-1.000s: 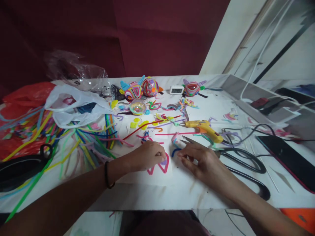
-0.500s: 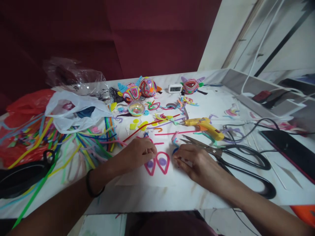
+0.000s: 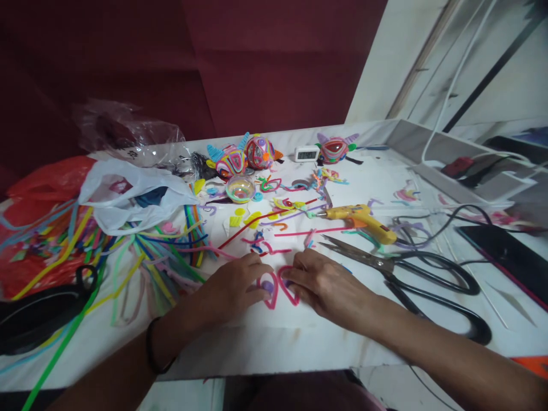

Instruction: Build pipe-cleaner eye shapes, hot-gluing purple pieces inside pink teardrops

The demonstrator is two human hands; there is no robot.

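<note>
Working at the near side of the tabletop, you have your left hand at the left pink loop and your right hand at the right pink loop. Both hands are narrow, fingers drawn in — whether they pinch the loops or merely press them, I cannot tell. The loops lie side by side between your hands, a purple disc inside the left one.

Pushing unevenly could bend a loop out of its teardrop shape, and a dragging fingertip could shift the disc. The scissors lie with blades slightly parted just beyond your right hand, so a careless backward sweep could catch them. The glue gun might burn you if it is hot, which does not show.

The white bag holds something dark blue and something dark pink; short coloured pieces lie on the red bag. The clear bowl's contents are unclear — the grey tray holds cables and a red item.
</note>
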